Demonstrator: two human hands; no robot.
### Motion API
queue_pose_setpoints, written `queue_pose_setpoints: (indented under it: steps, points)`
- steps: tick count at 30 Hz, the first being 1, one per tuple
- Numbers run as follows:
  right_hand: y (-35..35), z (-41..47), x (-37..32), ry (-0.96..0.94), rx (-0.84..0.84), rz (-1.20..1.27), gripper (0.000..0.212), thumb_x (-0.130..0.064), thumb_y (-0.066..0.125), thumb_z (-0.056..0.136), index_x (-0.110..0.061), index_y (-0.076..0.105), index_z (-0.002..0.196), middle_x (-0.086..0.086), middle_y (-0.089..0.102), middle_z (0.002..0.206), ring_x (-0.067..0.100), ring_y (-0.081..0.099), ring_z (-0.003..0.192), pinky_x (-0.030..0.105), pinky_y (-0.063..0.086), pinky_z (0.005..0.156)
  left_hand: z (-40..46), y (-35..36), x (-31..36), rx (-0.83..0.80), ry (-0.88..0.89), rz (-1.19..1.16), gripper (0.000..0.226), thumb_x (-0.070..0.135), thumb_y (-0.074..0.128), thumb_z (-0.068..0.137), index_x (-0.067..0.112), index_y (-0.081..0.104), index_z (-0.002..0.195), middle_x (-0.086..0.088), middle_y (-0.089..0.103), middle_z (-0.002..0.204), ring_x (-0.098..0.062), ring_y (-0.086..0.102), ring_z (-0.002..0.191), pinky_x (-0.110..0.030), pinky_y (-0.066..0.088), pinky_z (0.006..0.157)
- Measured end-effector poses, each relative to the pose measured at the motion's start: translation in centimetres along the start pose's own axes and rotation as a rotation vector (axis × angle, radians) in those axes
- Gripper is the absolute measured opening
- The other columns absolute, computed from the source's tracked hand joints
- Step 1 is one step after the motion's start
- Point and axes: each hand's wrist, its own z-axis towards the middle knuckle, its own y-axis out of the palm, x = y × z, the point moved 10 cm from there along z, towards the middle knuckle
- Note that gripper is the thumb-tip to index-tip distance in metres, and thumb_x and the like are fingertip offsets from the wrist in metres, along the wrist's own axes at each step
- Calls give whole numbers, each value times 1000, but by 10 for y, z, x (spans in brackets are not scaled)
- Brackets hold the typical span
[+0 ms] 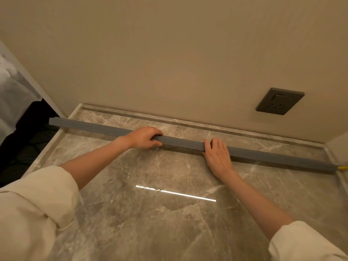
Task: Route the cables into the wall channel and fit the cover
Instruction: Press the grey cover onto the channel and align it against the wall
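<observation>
Grey channel [105,127] laid long across marble surface [150,213], small perforations along right half, yellow cable [342,167] at right end, left hand [145,137] clamped around it, right hand [218,157] pressed flat on top.

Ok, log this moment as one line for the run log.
stage: fitting cover | left hand: gripping grey channel | right hand: pressing flat on channel | yellow cable: protrudes at right end | surface: marble

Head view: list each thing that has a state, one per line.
Grey channel: lying on the marble floor, cover on at left, slotted side showing at right.
Yellow cable: sticking out of the channel's right end.
Left hand: gripping the channel.
Right hand: flat, pressing the channel.
Wall socket: nothing plugged in.
</observation>
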Motion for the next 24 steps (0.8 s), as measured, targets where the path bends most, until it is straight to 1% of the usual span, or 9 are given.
queue_pose_setpoints:
  steps: [3,6,8,11,13,16,20,22,24]
  points:
    - [2,-6,0,30,-13,41,31,-26,62,87,-6,53,109,14,53,95,27,49,83,37,46,75,2,5,3,-20,-2,83,24,21,64,84,13,60,107,-6,64,104,-22,57,95,-33,44,79]
    - [4,-10,4,42,-20,134,36,-36,53,89,-9,50,112,12,50,101,25,47,88,37,45,81,2,10,11,80,26,243,25,20,61,86,12,53,108,-7,59,106,-23,55,95,-35,45,81]
    - [4,-11,8,11,-32,156,38,-39,49,92,-9,49,116,11,50,106,24,47,93,36,45,85,3,12,15,150,58,336,26,21,58,88,11,50,110,-8,57,107,-24,53,96,-38,45,83]
    - [6,-8,25,9,-71,148,37,-31,48,95,-6,48,122,15,53,116,27,50,103,38,44,91,8,11,12,204,49,400,25,19,54,90,11,48,112,-8,56,108,-24,52,97,-38,44,83]
    - [9,-4,35,10,-111,117,36,-27,47,96,-6,48,125,14,54,119,27,51,107,38,43,94,15,8,11,234,36,423,22,15,53,89,12,48,110,-8,57,107,-24,52,97,-37,43,83]
    - [7,8,44,-2,-128,92,33,-25,50,94,-8,50,123,11,57,115,26,53,104,37,44,91,28,2,12,260,26,449,18,11,54,88,10,48,104,-10,57,104,-25,54,94,-37,43,80]
    - [0,29,53,-2,-96,4,30,-25,57,90,-8,56,115,10,61,107,26,57,97,38,46,88,46,-9,10,259,5,520,18,5,52,86,8,47,103,-12,57,102,-28,54,92,-38,43,77]
    - [-3,39,57,1,-69,-32,29,-25,59,89,-8,58,112,10,62,102,26,57,91,38,47,84,53,-12,6,249,-7,551,22,4,54,86,7,47,107,-12,57,103,-29,55,93,-38,44,78]
    - [-5,48,60,-5,-48,-60,30,-24,61,88,-6,58,112,11,62,99,28,57,88,39,47,81,58,-14,3,247,-15,582,30,3,56,87,6,46,115,-13,56,108,-28,54,97,-37,45,79]
